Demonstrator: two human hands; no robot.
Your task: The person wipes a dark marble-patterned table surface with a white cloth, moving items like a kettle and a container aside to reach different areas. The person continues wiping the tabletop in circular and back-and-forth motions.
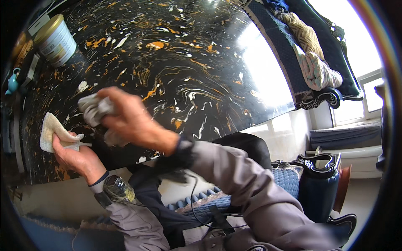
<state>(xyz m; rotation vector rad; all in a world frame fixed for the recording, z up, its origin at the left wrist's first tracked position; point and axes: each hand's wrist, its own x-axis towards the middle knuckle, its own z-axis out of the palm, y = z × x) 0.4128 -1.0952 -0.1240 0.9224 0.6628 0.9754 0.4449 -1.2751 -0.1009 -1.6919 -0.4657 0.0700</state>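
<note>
A folded cream knit cloth [51,131] is pinched in my left hand [78,158], over the near left corner of a glossy black table top [194,84] swirled with orange and white. My right hand [132,116], blurred, grips a crumpled white cloth [94,108] above the same surface, a short way beyond the left hand. The right fingers wrap around that cloth and hide part of it. Whether it touches the table top, I cannot tell.
A can with a gold lid [58,40] stands at the far left, near a small turquoise object [13,82]. On the right is a dark sofa [282,53] with a rolled quilt [317,70]. Below, a blue quilted seat [284,180] and a black cable [196,216] lie near my body.
</note>
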